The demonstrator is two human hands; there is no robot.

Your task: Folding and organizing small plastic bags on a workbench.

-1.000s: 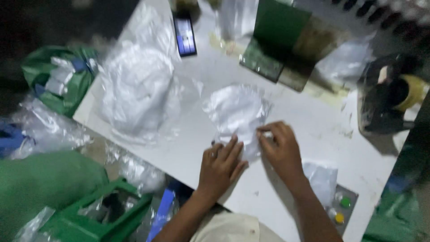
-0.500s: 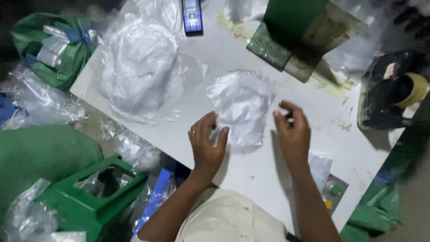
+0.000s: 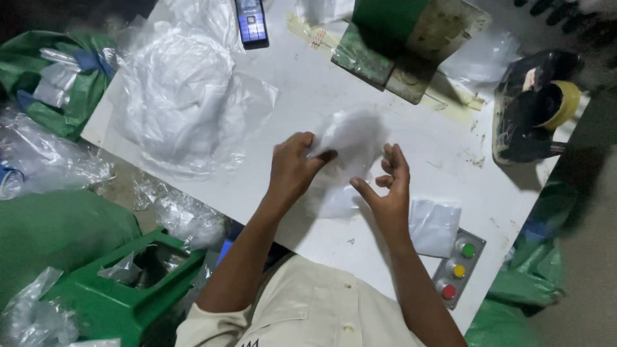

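A crumpled white piece in a thin clear plastic bag [image 3: 350, 138] is lifted just above the white table [image 3: 308, 83], blurred by motion. My left hand [image 3: 292, 167] pinches its left edge between thumb and fingers. Just to its right, my right hand [image 3: 385, 183] is raised with fingers spread, and its fingertips are at the bag's lower right edge. Whether it grips the plastic I cannot tell.
A big heap of clear plastic bags [image 3: 177, 96] lies at the table's left. A mobile phone [image 3: 250, 22] lies at the far edge, a green machine [image 3: 405, 38] beside it. A folded white packet [image 3: 434, 225] and a three-button box [image 3: 457, 270] sit at the right. Green sacks and a green stool [image 3: 109, 289] surround the table.
Both hands have come up off the table. The white piece, lying flat between them before, is now lifted by my left hand and blurred. The view has shifted slightly.
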